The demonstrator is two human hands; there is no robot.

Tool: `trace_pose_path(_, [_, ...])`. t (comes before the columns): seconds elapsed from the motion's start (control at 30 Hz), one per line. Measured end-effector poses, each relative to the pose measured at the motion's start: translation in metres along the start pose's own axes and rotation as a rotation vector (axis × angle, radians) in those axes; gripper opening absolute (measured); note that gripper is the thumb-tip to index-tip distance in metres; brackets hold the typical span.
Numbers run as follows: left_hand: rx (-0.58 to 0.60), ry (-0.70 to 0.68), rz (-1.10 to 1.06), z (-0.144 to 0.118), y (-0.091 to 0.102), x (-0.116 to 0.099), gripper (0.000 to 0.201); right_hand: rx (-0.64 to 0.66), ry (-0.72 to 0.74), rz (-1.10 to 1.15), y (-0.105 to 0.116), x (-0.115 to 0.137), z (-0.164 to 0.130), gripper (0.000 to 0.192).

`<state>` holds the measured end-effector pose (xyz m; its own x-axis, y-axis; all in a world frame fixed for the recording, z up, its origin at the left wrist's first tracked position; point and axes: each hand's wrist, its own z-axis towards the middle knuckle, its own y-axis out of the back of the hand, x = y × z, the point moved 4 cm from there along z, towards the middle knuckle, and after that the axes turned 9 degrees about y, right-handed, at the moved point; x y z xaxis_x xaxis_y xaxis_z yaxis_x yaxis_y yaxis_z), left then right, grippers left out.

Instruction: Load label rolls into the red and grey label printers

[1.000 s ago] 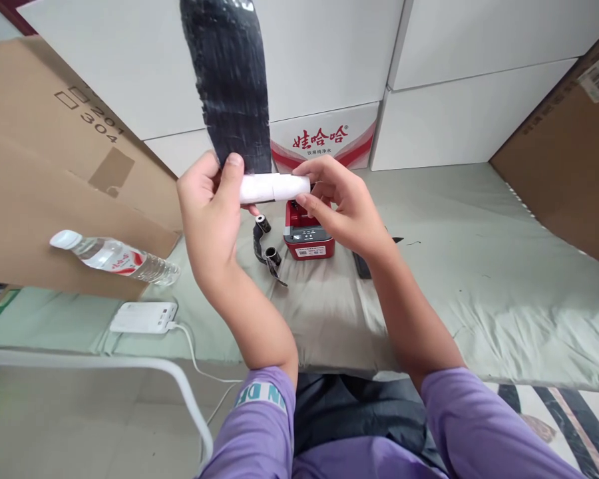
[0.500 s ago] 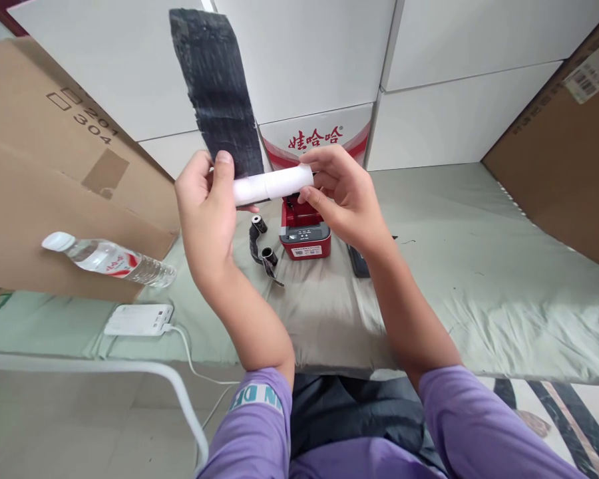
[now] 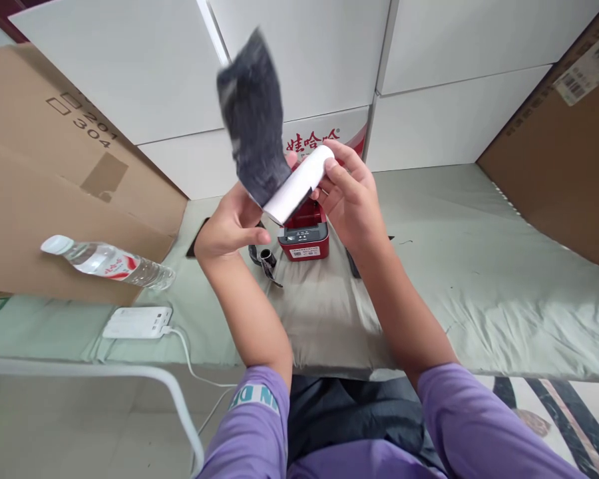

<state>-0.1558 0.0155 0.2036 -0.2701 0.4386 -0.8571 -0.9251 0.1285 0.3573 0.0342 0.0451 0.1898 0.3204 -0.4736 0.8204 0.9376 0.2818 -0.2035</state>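
My right hand (image 3: 349, 193) pinches the upper right end of a white paper roll (image 3: 302, 183), which is tilted up to the right. A wide, crinkled black strip (image 3: 257, 120) rises from the roll's lower left end, partly blurred. Behind the strip and roll, my left hand (image 3: 232, 223) has its thumb stretched out apart, with its fingers reaching underneath and partly hidden. Below the roll stands a small red and grey printer-like device (image 3: 304, 241), its top partly covered by the roll. Beside it lies a black ribbon on small spools (image 3: 268, 259), partly behind my left thumb.
On the green sheet (image 3: 429, 266) a water bottle (image 3: 110, 261) leans against a cardboard box (image 3: 80, 199) at left. Near it sits a white power bank (image 3: 137, 322) with a cable. White boxes (image 3: 304, 53) line the back. Another cardboard box (image 3: 564, 159) stands at right.
The roll has swung from nearly level to a steep tilt, and the black strip has shifted right. My left thumb has come off the roll; my right hand still holds its end.
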Motion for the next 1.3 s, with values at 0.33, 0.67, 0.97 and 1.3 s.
trace_pose_path(0.33, [-0.031,0.132,0.116,0.008,0.000,0.002,0.101,0.161,-0.176,0.120,-0.011,-0.015,-0.005,0.055])
trace_pose_path(0.67, [-0.196,0.268,0.133,0.011,0.003,0.014,0.085,0.291,-0.319,0.055,-0.009,-0.022,-0.003,0.037])
trace_pose_path(0.97, [-0.280,0.238,0.135,0.017,0.006,0.017,0.083,0.392,-0.213,0.069,-0.003,-0.031,0.002,0.046])
trace_pose_path(1.3, [-0.249,0.337,0.318,0.019,-0.003,0.023,0.066,0.101,-0.350,0.082,0.009,-0.061,0.005,0.031])
